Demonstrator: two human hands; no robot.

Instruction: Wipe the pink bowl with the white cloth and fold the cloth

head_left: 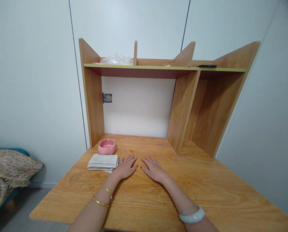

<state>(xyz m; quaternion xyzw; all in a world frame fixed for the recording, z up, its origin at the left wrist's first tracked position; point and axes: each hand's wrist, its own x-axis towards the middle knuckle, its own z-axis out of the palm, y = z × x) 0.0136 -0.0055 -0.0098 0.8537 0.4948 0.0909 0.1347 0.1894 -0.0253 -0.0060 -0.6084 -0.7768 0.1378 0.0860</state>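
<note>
My left hand (126, 167) lies palm down on the wooden desk (144, 199), fingers stretched out, holding nothing. Just left of it is a folded light grey cloth (102, 161), close to the hand's edge; whether they touch I cannot tell. Behind the cloth stands a pink bowl-like dish (107, 147) with an angular, notched rim, like an ashtray. My right hand (153, 169) rests flat on the desk as well, its fingers spread and nothing in them. A gap of bare wood separates the two hands.
A wooden shelf unit (139, 71) rises from the desk's back, with upright dividers. On its top shelf lie clear plastic bags (117, 60) and a flat black object (207, 66). An uncovered wall box (107, 98) shows behind. Fringed fabric (11, 167) covers furniture at left.
</note>
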